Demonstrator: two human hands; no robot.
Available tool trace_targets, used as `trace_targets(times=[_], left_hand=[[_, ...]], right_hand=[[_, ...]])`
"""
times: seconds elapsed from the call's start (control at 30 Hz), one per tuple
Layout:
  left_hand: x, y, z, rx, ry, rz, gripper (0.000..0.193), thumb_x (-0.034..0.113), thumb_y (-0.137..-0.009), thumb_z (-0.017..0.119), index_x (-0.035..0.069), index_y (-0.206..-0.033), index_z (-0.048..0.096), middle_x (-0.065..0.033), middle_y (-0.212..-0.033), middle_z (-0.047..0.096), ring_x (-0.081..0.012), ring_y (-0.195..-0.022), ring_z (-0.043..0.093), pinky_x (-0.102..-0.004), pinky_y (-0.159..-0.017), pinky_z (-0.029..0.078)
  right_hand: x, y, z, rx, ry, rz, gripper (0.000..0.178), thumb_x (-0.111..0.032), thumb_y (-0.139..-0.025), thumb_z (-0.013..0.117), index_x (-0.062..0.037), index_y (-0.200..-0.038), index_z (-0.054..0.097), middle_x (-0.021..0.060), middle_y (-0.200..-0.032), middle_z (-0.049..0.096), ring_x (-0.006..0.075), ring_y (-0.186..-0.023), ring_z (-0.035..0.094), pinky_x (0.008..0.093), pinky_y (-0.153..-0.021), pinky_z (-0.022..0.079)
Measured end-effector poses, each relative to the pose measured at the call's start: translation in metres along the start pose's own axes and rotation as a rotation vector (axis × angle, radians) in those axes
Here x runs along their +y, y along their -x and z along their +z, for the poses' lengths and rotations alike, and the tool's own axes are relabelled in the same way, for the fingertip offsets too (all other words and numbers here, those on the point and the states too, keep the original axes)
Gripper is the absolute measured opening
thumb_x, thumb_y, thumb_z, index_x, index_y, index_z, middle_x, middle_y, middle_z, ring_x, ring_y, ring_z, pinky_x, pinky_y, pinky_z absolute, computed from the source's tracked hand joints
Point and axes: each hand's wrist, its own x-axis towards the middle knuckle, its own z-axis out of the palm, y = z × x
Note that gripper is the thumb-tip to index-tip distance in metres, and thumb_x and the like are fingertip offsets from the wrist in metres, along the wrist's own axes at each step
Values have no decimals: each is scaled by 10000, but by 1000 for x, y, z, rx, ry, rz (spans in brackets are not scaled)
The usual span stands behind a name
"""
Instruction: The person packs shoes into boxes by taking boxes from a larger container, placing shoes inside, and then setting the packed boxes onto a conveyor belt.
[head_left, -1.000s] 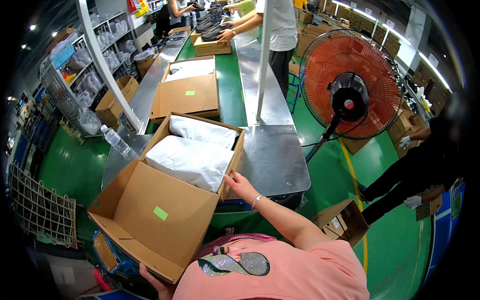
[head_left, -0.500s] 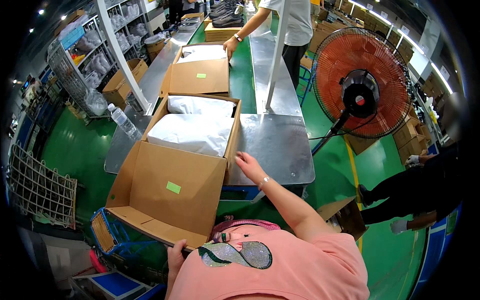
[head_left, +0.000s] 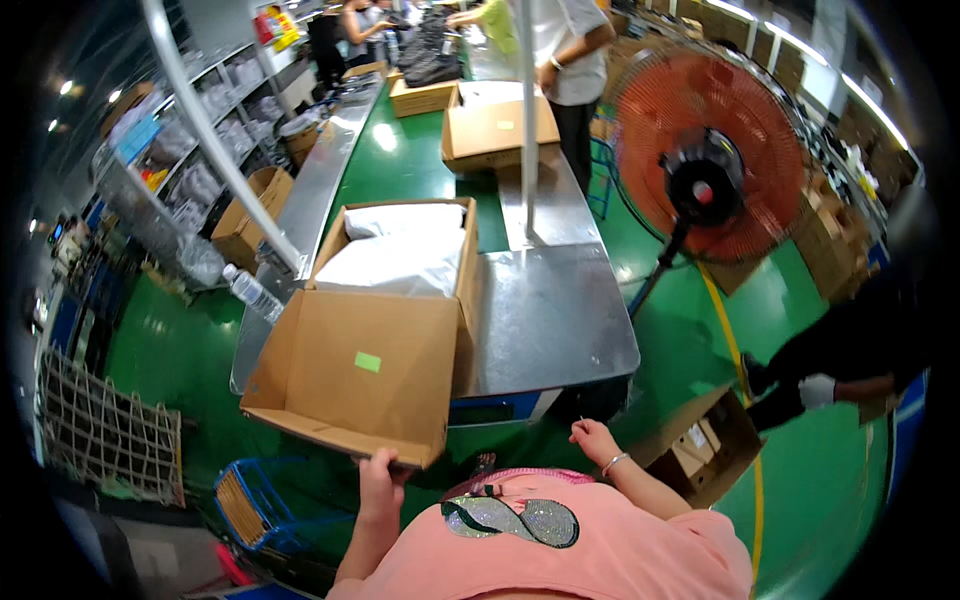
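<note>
An open cardboard box (head_left: 466,262) stands at the near end of the bench, holding white-wrapped bundles (head_left: 392,262). Its lid (head_left: 410,335), with a small green sticker (head_left: 367,361) inside, hangs back toward me. My left hand (head_left: 380,484) is closed on the lid's near edge, thumb and fingers at the cardboard. In front of my body, off the bench's near edge, my right hand (head_left: 594,441) is apart from the box. Its fingers are pinched together, and anything between them is too small to make out.
A metal-topped bench (head_left: 555,320) has a green conveyor strip (head_left: 400,165). A bottle (head_left: 252,292) lies left of the box. Another box (head_left: 500,125) is farther off, by a co-worker (head_left: 572,55). A large fan (head_left: 705,165) and an open carton (head_left: 715,450) are at right.
My right hand has drawn back from the box's right side toward my body. The farther box has shifted right, off the conveyor strip toward the co-worker. My left hand still holds the lid.
</note>
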Motion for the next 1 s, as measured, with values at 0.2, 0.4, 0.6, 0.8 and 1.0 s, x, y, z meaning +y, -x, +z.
trace_targets(times=[0.2,0.4,0.6,0.8,1.0], left_hand=[[44,-126,53,-130,38,-143,275,89,-655,475,14,-920,482,-138,-860,536,-282,-780,524,-464,-721,449],[43,-223,115,-143,-107,-195,319,129,-704,484,-20,-985,467,-179,-968,507,-319,-906,488,-427,-777,436],[-33,-199,191,-160,-203,-206,705,394,-709,571,58,-1230,236,-178,-1246,240,-295,-1138,271,-415,-865,329],[-150,-107,260,-805,-1433,47,727,368,-759,510,102,-1287,87,-153,-1292,145,-254,-1164,212,-401,-925,206],[-204,-95,291,-664,-2337,408,1043,476,-588,636,19,-1270,-7,-225,-1303,-24,-347,-1214,11,-405,-976,81]], right_hand=[[53,16,16,86,250,93,273,-229,-725,434,-8,-612,549,165,-608,548,288,-603,545,365,-584,432],[93,88,13,433,-167,486,241,-212,-699,474,8,-719,571,209,-735,552,344,-702,535,388,-656,424],[126,146,-1,848,-549,661,192,-136,-746,451,23,-810,540,103,-599,563,180,-566,558,292,-551,441],[210,140,-52,1041,-741,794,308,-152,-752,479,16,-1009,460,126,-676,568,187,-597,559,294,-586,436],[354,109,-84,1137,-920,984,417,-157,-747,486,-16,-1125,382,162,-772,567,223,-623,561,318,-614,435]])
